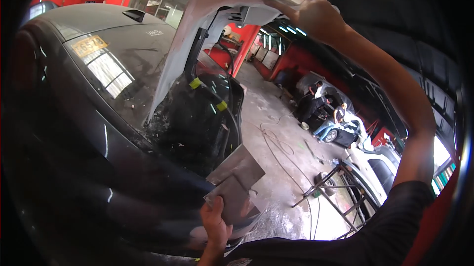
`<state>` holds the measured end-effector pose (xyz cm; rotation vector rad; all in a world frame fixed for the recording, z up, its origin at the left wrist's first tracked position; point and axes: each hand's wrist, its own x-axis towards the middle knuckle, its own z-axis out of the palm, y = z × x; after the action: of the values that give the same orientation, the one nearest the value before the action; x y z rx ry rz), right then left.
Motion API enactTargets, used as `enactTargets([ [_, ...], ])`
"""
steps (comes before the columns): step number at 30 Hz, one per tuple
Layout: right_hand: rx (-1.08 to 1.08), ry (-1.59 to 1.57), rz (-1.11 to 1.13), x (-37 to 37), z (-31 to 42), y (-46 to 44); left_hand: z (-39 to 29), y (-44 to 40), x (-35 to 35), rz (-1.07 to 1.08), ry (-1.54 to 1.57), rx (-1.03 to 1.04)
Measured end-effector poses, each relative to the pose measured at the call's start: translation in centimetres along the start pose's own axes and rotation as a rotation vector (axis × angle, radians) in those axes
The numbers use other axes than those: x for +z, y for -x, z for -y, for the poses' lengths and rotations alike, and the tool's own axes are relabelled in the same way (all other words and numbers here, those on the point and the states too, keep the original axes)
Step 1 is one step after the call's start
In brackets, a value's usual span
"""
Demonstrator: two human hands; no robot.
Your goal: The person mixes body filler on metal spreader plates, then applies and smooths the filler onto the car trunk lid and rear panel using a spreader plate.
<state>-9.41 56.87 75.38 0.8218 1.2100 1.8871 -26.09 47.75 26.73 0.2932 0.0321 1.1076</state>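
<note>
Body shop, dark sedan at left, its pale, dull-coated trunk lid [190,19] standing raised above the open trunk. Right hand [318,17] is up at the lid's top edge, arm bent overhead, fingers laid along the surface; cannot tell whether they curl around the edge or pinch something there. Left hand [216,224] is low, near the rear of the car, grasping two flat grey plates [241,168], thumb pressed over the face of the nearer one. The plates overlap at an angle, tilted, just beside the trunk opening and well below the lid. Inside the trunk, strips of yellow tape [196,83] stand out against dark trim. Rear window [126,63] is dusty, with a yellow number sign [89,45] lying at its upper corner and white scrawl near the lid; shark-fin antenna [133,16] on the roof beyond. Concrete floor [259,88] runs back past the car, thin hoses [279,142] looping across it. Metal trestle [340,197] at lower right, near a white car [375,170]. Farther back, a person in blue jeans [338,114] is beside a dark car, others close by, details too small. Red walls [308,61], tube lights [291,30] overhead.
</note>
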Motion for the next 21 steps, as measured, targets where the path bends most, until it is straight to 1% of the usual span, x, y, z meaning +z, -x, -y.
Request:
enactTargets([
  [1, 0.011, 0.012, 0.011, 0.2, 0.2, 0.9, -0.4, 0.3, 0.0, -0.017, -0.013, -0.008],
  [4, 0.086, -0.228, 0.0, 1.4, 1.9, 3.4, -1.0, 0.8, -0.9, -0.031, -0.009, 0.016],
  [5, 0.096, -0.295, 0.058, 1.2, 2.4, 4.1, -1.5, 1.0, -0.8, -0.027, 0.002, 0.032],
  [8, 0.058, -0.77, 0.081, -3.9, 6.2, 5.1, -3.7, 1.4, -0.4, -0.05, -0.004, 0.097],
  [10, 0.053, -1.193, 0.086, -7.5, 10.2, 6.1, -5.0, 1.5, 0.0, -0.082, -0.047, 0.167],
  [11, 0.02, -1.475, 0.164, -8.8, 12.2, 6.5, -5.7, 1.5, 0.5, -0.132, -0.076, 0.198],
  [12, -0.026, -1.757, 0.243, -10.1, 14.1, 7.0, -6.1, 1.4, 0.2, -0.125, -0.046, 0.187],
  [14, -0.008, -2.256, 0.218, -13.1, 17.7, 7.7, -6.5, 1.1, -1.3, -0.123, 0.016, 0.157],
  [15, -0.001, -2.476, 0.237, -14.3, 19.0, 8.1, -7.2, 1.0, -1.1, 0.007, 0.084, 0.1],
  [16, 0.002, -2.692, 0.257, -15.4, 20.3, 8.4, -7.8, 1.0, 0.0, -0.09, 0.031, 0.091],
  [17, 0.03, -2.858, 0.27, -16.4, 22.4, 8.8, -8.2, 1.0, 1.5, -0.183, -0.016, 0.086],
  [18, 0.074, -2.949, 0.287, -17.4, 23.8, 9.1, -8.4, 1.1, 2.4, -0.278, -0.064, 0.08],
  [20, 0.182, -3.122, 0.32, -19.1, 26.1, 9.5, -8.4, 1.1, 1.4, -0.244, -0.04, 0.069],
  [21, 0.175, -3.218, 0.231, -19.8, 27.2, 9.7, -8.3, 1.0, 0.6, -0.213, -0.026, 0.068],
])
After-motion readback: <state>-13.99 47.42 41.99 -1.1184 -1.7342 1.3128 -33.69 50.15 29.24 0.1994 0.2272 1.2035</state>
